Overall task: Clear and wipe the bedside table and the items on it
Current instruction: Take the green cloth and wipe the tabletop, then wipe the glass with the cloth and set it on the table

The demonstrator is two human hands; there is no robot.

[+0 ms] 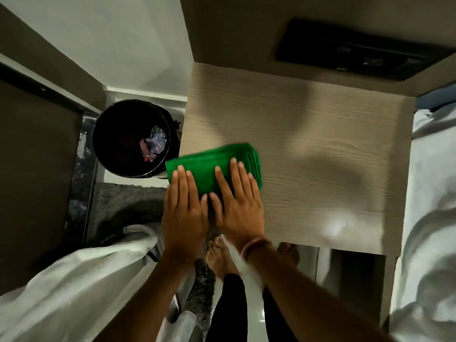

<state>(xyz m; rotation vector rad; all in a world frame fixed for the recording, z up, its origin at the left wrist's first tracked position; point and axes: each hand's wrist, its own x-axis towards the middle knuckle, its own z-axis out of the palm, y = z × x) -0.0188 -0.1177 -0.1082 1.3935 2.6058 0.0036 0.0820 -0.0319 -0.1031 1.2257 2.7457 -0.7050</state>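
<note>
A folded green cloth lies on the left front part of the pale wood bedside table, partly over its left edge. My left hand and my right hand rest flat on the cloth side by side, fingers stretched forward and slightly apart, palms pressing down. Nothing else stands on the tabletop.
A black bin with a crumpled wrapper inside stands on the floor left of the table. White bedding lies to the right, a white towel at lower left. A dark switch panel is on the wall behind. My bare feet stand on a grey rug.
</note>
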